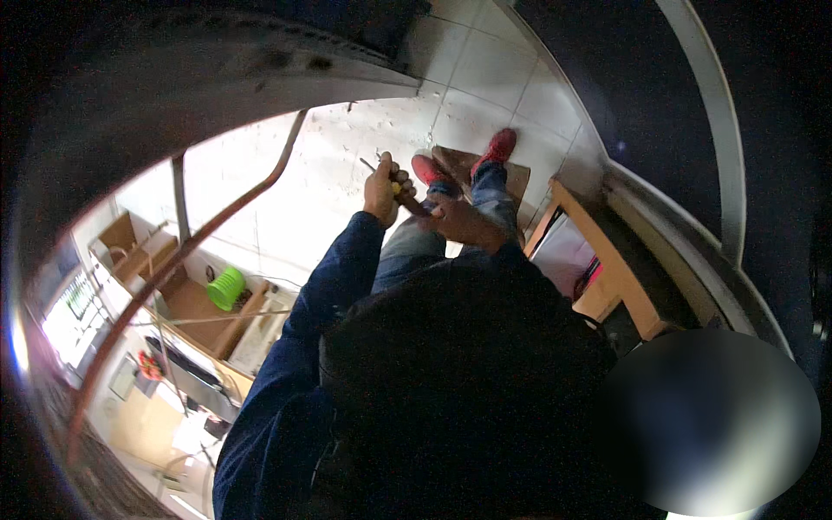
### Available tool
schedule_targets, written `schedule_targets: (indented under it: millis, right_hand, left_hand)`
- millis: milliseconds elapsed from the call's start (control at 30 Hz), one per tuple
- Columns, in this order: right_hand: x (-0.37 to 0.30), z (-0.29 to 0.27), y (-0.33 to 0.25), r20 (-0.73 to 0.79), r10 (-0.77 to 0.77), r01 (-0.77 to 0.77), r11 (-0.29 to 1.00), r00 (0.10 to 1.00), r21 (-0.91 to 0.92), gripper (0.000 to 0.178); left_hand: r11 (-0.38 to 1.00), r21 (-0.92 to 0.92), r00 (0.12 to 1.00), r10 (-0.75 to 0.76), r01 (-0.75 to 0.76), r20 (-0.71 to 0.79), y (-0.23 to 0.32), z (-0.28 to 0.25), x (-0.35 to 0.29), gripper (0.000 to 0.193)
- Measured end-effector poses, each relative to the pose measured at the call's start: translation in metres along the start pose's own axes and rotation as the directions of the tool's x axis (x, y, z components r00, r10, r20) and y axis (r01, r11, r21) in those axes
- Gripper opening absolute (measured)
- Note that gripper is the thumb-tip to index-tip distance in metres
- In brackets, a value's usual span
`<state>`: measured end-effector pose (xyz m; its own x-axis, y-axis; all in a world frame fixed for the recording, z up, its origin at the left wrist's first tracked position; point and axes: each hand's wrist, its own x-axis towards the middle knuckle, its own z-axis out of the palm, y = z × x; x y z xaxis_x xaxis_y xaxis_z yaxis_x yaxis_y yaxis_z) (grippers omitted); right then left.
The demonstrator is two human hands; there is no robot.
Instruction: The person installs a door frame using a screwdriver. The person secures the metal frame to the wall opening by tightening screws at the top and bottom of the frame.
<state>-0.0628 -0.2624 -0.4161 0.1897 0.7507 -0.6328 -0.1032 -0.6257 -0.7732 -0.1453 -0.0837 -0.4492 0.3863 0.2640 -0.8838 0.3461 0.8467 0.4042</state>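
Note:
My left hand (pixel 381 192), in a dark blue sleeve, is closed in front of my legs. A thin pointed tip and a yellow part (pixel 396 187) show at its fingers; they look like parts of a small tool, whose kind I cannot make out. Close beside it, lower and to the right, my right hand (pixel 461 220) is closed round one end of a dark brown strip-like piece (pixel 414 206). The other end of this piece reaches the left hand's fingers. Whether the tool and the brown piece are joined is hidden.
Red shoes (pixel 497 147) stand by a brown board (pixel 516 179) on the littered tile floor (pixel 485 65). A wooden cabinet (pixel 598 243) holds papers at right. A rusty bar (pixel 221 217) curves across the left, before a green basket (pixel 226 288). A grey metal panel (pixel 347 80) hangs above.

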Motion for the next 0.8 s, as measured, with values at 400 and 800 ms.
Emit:
schedule_targets:
  millis: [400,800]
  right_hand:
    - [0.034,-0.007,0.118,-0.353,0.043,0.001,0.992,0.935,0.124,0.028]
    - [0.111,0.059,0.22,-0.285,0.572,-0.222,0.658,0.769,0.72,0.042]
  left_hand:
    - [0.892,0.45,0.998,0.06,-0.042,-0.025,-0.077,0.067,0.135,0.056]
    - [-0.162,0.982,0.971,0.203,-0.092,0.125,-0.081,0.0,0.291,0.064]
